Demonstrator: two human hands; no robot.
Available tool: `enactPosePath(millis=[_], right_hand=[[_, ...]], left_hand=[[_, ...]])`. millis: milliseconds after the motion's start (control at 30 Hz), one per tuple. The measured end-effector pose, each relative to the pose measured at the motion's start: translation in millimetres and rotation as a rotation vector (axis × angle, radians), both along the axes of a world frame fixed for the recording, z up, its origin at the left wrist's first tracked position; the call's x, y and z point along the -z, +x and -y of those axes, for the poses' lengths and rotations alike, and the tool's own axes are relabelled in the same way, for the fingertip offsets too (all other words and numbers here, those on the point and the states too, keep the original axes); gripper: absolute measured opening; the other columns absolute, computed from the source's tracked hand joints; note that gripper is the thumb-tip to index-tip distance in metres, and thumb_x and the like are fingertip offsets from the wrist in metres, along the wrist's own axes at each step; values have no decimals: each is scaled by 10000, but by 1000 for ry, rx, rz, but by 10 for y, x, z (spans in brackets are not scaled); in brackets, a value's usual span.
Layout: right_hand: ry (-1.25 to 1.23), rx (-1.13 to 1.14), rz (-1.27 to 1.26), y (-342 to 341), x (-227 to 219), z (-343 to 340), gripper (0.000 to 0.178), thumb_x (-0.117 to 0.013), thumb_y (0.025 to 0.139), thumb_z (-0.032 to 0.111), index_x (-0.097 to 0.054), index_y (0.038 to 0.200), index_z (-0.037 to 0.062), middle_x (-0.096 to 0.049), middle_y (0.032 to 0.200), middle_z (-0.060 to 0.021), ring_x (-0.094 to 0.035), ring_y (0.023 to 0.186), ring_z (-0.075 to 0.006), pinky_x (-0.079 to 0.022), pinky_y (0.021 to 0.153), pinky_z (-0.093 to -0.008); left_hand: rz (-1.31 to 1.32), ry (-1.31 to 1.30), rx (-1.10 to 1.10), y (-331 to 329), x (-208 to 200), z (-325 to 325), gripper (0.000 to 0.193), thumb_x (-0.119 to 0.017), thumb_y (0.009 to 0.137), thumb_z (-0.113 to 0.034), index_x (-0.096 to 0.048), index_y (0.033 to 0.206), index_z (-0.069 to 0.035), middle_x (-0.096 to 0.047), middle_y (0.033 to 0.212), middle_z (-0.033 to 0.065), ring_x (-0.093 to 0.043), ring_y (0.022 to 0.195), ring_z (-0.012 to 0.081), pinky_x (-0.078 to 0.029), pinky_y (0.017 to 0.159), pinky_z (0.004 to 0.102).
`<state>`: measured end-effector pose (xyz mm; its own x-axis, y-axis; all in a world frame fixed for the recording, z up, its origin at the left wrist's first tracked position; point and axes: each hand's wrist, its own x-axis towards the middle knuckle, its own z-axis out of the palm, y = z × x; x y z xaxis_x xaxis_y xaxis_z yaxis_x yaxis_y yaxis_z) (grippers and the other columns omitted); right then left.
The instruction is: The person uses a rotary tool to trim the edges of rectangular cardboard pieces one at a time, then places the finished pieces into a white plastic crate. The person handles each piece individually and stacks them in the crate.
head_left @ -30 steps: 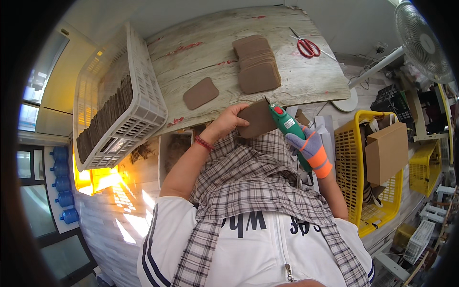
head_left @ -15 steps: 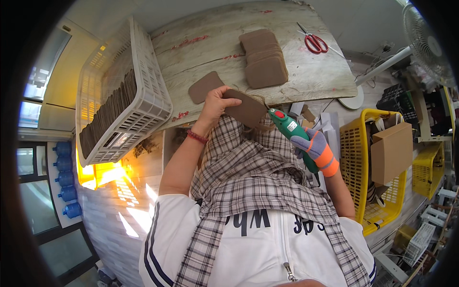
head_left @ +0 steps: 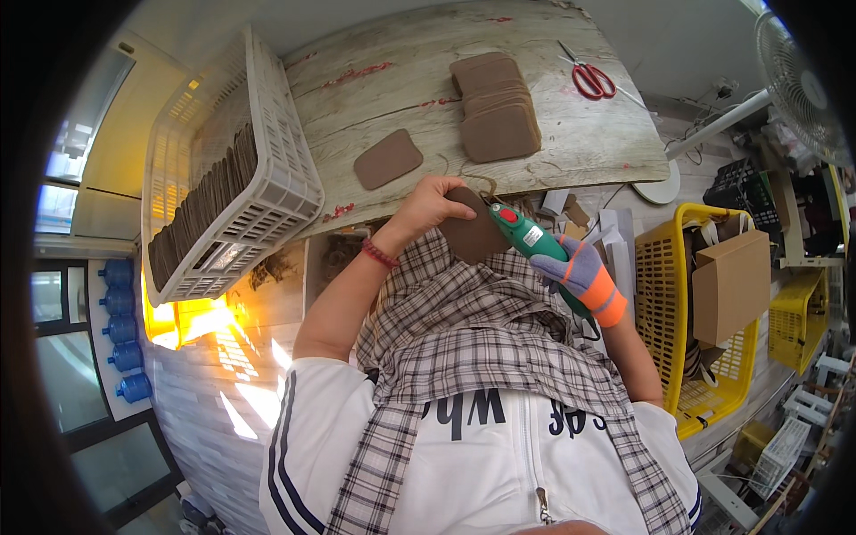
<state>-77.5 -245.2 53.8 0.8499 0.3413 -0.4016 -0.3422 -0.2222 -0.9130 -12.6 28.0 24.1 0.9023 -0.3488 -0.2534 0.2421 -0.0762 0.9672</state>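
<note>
My bare left hand point(head_left: 432, 210) pinches a rounded brown flat pad point(head_left: 473, 235) by its edge, thumb on top, just off the table's front edge. Wearing a grey and orange glove, my right hand point(head_left: 580, 275) is wrapped round a green corded electric cutter point(head_left: 526, 234) with a red button. The cutter's tip is at the pad's right edge; its exact contact is too small to make out. Thin curled trimmings show near the tip. A single brown pad point(head_left: 389, 160) lies flat beyond my left hand, and a stack of similar pads point(head_left: 501, 132) sits to its right.
A white crate point(head_left: 281, 169) full of upright brown pads stands left of the worn table point(head_left: 374, 98). Red-handled scissors point(head_left: 593, 80) lie at the far right. A yellow basket point(head_left: 660, 308) holding a cardboard box point(head_left: 731, 285) stands at my right, with a white fan point(head_left: 789, 76) beyond.
The held pad has turned, and its free part now points down toward my lap. My left hand has shifted right, nearer the cutter, which has moved slightly left.
</note>
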Motion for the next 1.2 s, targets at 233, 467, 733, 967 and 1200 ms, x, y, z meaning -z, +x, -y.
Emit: enactPosePath(millis=[233,467,733,967,1200], right_hand=[[-37,-77,17,147,-64,-179,356,-725,790,290,-601,958,1,-568,644,3,-518,517,-50,-416,464,-202],[45,73,1,108,191,35,360,-713,806,283,-571,974,-3,-579,661,-16,-541,514,-77,-432,471,-223],[72,225,-43,-45,337,261,356,-711,811,275,-569,958,-16,-579,642,-40,-549,498,-95,-441,455,-232],[59,255,-38,-131,450,264,343,-710,813,278,-559,927,-8,-583,642,-43,-547,494,-91,-440,443,-231],[41,276,-45,-149,569,330,348,-702,817,285,-556,934,-8,-581,642,-40,-548,496,-97,-440,449,-236]], left_hand=[[-23,35,80,-51,-32,-9,215,-678,735,21,-636,941,-23,-658,859,19,-596,779,90,-482,696,225],[112,-112,-729,277,219,-942,358,-593,809,37,-531,1157,-16,-599,1050,88,-578,934,158,-486,776,298],[912,1156,-614,487,296,-419,566,-681,771,-154,-463,1285,-58,-327,1387,178,-270,1297,364,-222,1061,504],[985,1199,-307,786,363,410,714,-716,750,-309,-408,1350,-74,-269,1448,138,-167,1372,311,-126,1117,496],[926,1001,-371,647,234,513,402,-733,737,-183,-506,1039,-50,-413,1274,134,-297,1276,299,-197,1081,492]])
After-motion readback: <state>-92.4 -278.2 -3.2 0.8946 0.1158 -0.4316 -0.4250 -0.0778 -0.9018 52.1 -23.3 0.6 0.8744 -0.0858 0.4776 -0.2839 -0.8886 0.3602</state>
